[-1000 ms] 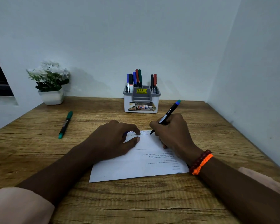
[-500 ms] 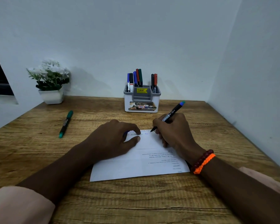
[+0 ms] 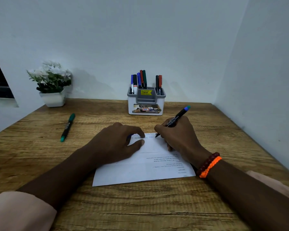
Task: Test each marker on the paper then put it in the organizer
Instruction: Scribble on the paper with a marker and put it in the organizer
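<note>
Right hand (image 3: pixel 178 135) grips black marker (image 3: pixel 173 120), tip on paper (image 3: pixel 140 167); left hand (image 3: pixel 117 144) presses paper.

The person has bare forearms. Each arm has a pale peach sleeve (image 3: pixel 20 212) pushed up near the elbow. On the right wrist there are two bracelets side by side: a dark red bead bracelet (image 3: pixel 207 162) and a bright orange braided band (image 3: pixel 210 166) just behind it.

potted plant (image 3: pixel 51 84): white flowers, white pot, worktop's far-left corner by the wall | worktop (image 3: pixel 140 210): wood grain | walls: pale, plain | bracelets (image 3: pixel 208 165): dark red beads, orange cord
</note>
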